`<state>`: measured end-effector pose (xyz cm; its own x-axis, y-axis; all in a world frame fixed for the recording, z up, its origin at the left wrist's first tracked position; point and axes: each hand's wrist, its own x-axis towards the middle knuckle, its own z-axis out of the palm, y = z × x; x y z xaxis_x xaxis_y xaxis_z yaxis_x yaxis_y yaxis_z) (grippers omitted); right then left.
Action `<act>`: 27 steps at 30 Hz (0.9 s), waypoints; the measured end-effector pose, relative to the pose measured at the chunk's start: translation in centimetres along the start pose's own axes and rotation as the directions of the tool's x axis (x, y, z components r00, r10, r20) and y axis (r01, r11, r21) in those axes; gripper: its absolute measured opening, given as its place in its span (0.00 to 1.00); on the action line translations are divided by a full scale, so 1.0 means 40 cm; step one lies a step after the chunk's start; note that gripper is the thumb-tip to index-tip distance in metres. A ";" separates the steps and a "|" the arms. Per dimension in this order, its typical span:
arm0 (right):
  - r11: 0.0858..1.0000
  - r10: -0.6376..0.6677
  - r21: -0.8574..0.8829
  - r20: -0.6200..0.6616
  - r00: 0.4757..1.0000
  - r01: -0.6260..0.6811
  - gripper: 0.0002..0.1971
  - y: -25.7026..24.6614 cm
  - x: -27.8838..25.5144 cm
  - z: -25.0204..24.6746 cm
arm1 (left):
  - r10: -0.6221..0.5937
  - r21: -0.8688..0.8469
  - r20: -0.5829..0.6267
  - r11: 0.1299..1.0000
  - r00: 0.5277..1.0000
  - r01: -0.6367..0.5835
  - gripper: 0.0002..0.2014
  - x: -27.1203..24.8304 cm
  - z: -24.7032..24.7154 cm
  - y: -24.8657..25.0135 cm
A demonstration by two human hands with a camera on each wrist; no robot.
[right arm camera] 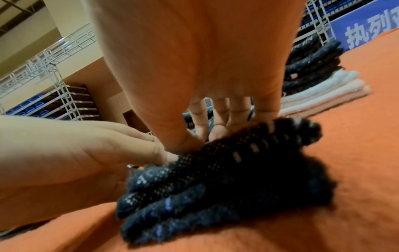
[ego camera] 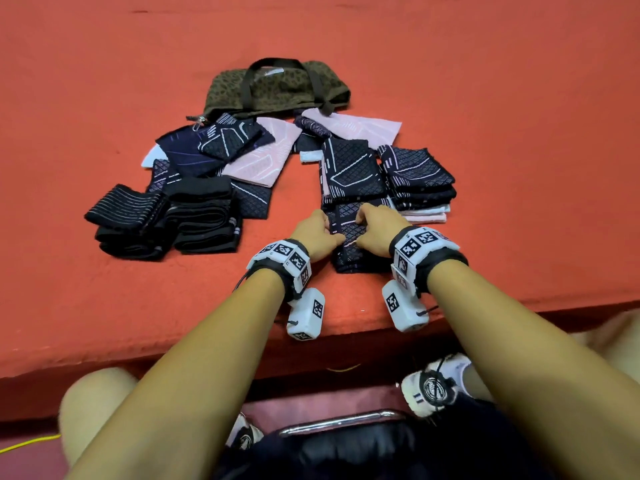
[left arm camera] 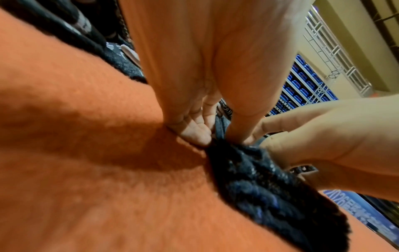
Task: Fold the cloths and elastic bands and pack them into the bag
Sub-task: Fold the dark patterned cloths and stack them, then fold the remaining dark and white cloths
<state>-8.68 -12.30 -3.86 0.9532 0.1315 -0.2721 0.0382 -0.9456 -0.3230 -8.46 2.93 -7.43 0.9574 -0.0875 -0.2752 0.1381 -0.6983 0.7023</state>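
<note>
The table, covered in orange felt, is filling most of the head view. The bag, olive with black handles, is lying flat at upper centre, its zip end pointing left; whether it is open cannot be told. Below it, loose cloths, dark and pink, are spreading across the centre left. At centre right, two stacks of folded cloths are sitting side by side: a lower one and a taller one with pale pieces at the bottom. Left of centre, black bands are lying folded in a bundle.

Just below the lower stack, in the middle of the frame, a dark patterned cloth is lying in several layers on the table. The left hand is pinching its left edge between thumb and curled fingers, as the left wrist view shows. The right hand is gripping the right side, thumb on top and fingers curled over the far edge.

Folding appears to be in hand, with packing not yet begun. The next move probably calls for pressing this fold flat, then setting the cloth onto a stack without letting the layers slip. Several loose cloths are waiting after it.
</note>
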 end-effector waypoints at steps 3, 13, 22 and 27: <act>0.998 -0.006 -0.058 0.017 1.000 0.007 0.22 -0.015 -0.002 -0.009 | -0.009 -0.024 0.001 1.000 1.000 0.009 0.16 -0.003 -0.004 -0.007; 0.979 -0.166 -0.104 0.079 0.983 0.174 0.16 -0.138 0.071 -0.070 | -0.048 0.157 -0.046 0.986 0.998 0.054 0.07 -0.015 -0.141 0.014; 0.951 -0.273 -0.117 0.124 0.954 0.287 0.17 -0.335 0.269 -0.087 | -0.043 0.260 -0.180 0.962 0.983 0.090 0.10 0.119 -0.369 -0.050; 0.959 -0.222 -0.132 0.198 0.955 0.250 0.20 -0.431 0.370 -0.127 | -0.153 0.176 -0.166 0.967 0.974 0.182 0.10 0.179 -0.484 -0.075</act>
<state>6.31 4.45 2.29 0.8425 0.3940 -0.3673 0.3147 -0.9135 -0.2580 2.89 18.17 1.21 0.9536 0.1401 -0.2663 0.2635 -0.8163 0.5140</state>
